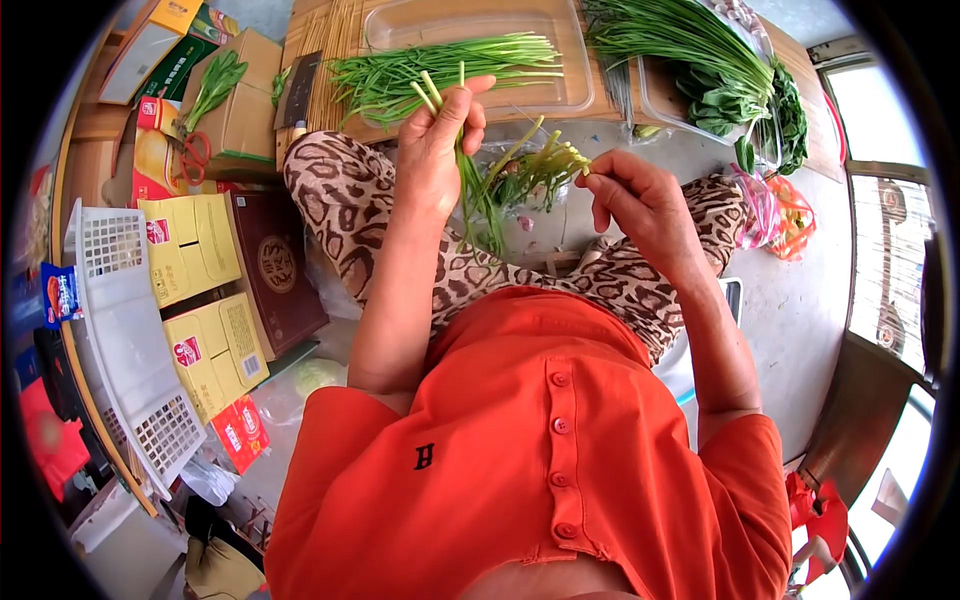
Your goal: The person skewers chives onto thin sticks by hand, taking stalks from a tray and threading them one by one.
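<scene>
Bright red shirt [480, 400] with red buttons [560, 425] and a black letter [425, 457]. Trousers [345, 190] in dark brown and cream leopard print. Stems [427, 92] are pale green, leaves [485, 220] deeper green. Scissors [197, 157] have red handles. Boxes [195, 247] are yellow with red labels [157, 232]. The basket [118, 335] is white, one bag [756, 208] pink.

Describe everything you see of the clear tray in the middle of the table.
The clear tray looks like thin plastic, shallow, with rounded corners and a narrow rim. It lies flat on the wooden table. Green stalks lie across it, pale ends rightward, leafy ends past its left edge. The left hand overlaps its near side in view; contact is unclear.
</scene>
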Motion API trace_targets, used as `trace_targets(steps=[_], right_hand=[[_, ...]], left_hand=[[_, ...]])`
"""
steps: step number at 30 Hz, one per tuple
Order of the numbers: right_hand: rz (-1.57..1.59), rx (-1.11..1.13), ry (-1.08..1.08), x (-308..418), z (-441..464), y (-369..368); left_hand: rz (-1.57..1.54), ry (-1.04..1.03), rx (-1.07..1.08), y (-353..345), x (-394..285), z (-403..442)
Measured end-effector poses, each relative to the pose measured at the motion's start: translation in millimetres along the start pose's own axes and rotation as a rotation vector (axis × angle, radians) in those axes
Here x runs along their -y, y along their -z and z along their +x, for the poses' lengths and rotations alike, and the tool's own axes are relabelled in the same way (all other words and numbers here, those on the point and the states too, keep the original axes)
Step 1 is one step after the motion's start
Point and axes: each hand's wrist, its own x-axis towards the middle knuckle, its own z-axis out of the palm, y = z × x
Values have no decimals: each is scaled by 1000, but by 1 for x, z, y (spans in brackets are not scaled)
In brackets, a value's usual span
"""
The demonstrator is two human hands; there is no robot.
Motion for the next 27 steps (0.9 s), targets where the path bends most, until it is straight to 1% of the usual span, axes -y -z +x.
trace_targets(steps=[6,9,11,14,19,21,25,27], right_hand=[[22,-7,14,2,3,1],[20,-6,35,1,5,-2],[27,-15,35,0,6,-3],[-21,-21,27,2,7,-3],[-10,-23,31,-1,9,-3],[-9,-27,31,-1,9,-3],[-21,-27,25,0,8,-3],[-27,-27,36,-1,8,-2]], left_hand=[[-69,22,-20,-8,-5,-1],[-42,-32,5,-8,-1,1],[-39,-37,-40,-12,-2,-1],[-57,-13,-26,-14,-6,-3],[-67,-24,3,-15,-4,-2],[-123,-20,20,-13,-2,-2],[-132,0,14,-12,-2,-2],[-164,44,-8,-12,-2,-3]])
